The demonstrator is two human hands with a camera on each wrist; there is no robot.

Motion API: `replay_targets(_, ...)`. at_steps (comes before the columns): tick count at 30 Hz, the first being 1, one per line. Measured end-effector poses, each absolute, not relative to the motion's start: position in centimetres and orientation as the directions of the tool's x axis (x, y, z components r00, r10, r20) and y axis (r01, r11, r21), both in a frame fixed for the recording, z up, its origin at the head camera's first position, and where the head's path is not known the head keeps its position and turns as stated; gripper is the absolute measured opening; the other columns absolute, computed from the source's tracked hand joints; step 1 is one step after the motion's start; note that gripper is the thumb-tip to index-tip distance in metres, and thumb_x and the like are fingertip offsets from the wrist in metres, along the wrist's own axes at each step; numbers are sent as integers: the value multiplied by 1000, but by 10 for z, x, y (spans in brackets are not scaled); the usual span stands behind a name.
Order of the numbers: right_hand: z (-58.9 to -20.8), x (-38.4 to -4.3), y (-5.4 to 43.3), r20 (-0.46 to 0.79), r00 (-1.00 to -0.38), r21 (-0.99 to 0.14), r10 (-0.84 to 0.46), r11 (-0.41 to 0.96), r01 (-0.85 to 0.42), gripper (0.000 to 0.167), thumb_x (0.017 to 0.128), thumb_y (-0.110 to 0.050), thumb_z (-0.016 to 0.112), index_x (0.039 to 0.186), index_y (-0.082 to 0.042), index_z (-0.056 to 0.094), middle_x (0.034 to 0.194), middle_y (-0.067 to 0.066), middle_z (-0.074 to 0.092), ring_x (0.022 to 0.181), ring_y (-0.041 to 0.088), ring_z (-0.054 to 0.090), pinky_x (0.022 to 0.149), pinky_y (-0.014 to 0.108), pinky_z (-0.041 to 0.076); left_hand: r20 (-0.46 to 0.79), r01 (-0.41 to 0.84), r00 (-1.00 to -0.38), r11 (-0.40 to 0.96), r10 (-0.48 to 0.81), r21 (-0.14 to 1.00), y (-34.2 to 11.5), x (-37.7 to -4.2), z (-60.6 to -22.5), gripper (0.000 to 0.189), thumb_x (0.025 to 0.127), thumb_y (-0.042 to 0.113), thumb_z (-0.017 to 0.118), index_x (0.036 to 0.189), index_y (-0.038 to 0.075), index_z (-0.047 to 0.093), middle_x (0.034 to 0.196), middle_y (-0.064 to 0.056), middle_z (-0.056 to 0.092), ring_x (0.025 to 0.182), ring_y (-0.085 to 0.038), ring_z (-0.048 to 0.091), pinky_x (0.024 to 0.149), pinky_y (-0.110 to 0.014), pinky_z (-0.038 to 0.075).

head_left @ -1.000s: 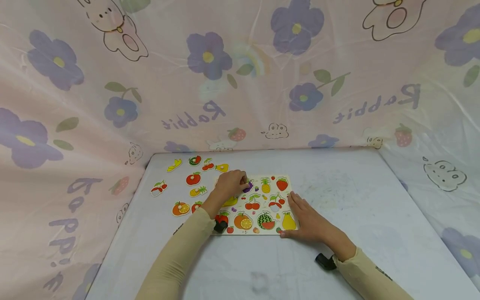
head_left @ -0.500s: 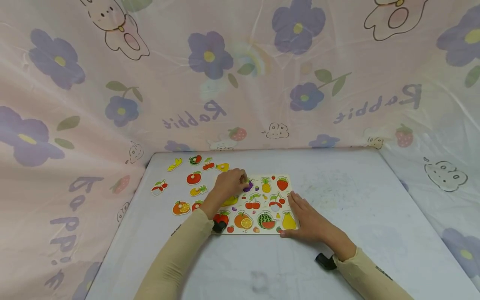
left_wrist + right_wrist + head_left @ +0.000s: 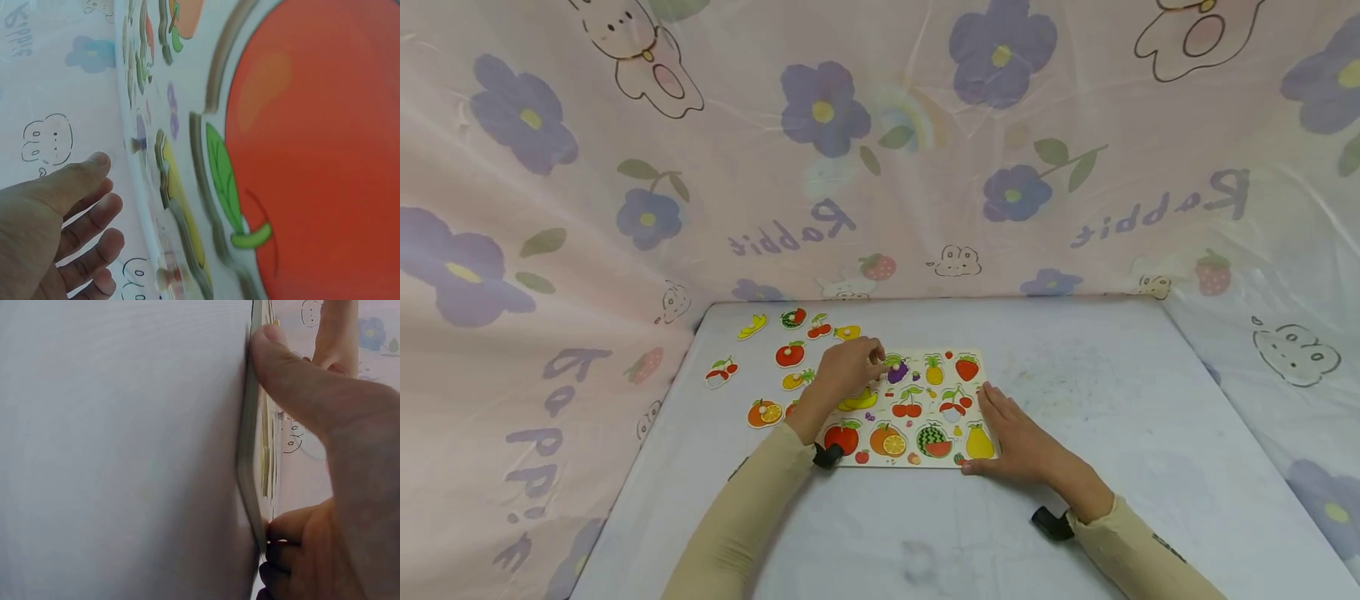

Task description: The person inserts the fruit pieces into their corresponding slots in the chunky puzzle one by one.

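Note:
A wooden fruit puzzle board point(image 3: 940, 463) lies flat on the table, printed with fruit pictures. In its back row sits a purple grape piece point(image 3: 897, 369) with a small knob. My left hand point(image 3: 848, 367) hovers over the board's back left corner, its fingertips just left of the grape piece. The left wrist view shows that hand point(image 3: 75, 231) with fingers loosely bent and nothing between them. My right hand point(image 3: 1018, 437) rests at the board's front right corner, thumb at the front edge and fingers along the right edge. The right wrist view shows the thumb point(image 3: 275, 347) touching the edge.
Left of the board lie several loose knobbed pieces, among them a banana point(image 3: 752, 327), a watermelon point(image 3: 793, 318), a tomato-like red fruit point(image 3: 790, 354) and an orange point(image 3: 765, 412). My left forearm partly covers others. A printed curtain point(image 3: 880, 167) surrounds the white table point(image 3: 1075, 358).
My left hand has drawn slightly left, away from the grape piece, which now shows fully with its knob. My right hand stays at the board's corner.

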State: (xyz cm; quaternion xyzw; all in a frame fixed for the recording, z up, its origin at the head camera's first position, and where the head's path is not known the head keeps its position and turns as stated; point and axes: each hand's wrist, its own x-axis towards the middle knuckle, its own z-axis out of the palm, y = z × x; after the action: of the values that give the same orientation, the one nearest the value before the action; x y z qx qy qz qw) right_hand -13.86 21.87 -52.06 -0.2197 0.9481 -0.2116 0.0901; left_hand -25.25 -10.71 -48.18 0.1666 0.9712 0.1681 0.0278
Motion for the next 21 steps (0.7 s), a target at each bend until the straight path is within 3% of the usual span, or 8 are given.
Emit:
replay_targets(14,-520,-138,219,-73,-886,-454,-458,806,-379,132,80,-71,84,167,6,20,176,24,16,162,45,19,127,60,24,45,296,-951,862,306,412,-138,-243,-476,19,99,33,81,110,19,75,98,6,72,77,-15,59,68,-31,51)
replay_targets(21,-522,-139,219,-68,-886,-451,-459,806,-383,133,80,-72,83,167,6,20,176,25,16,162,45,19,126,61,24,46,279,-955,838,292,470,-155,-241,-476,18,100,32,80,110,18,74,100,6,72,84,-16,60,73,-33,51)
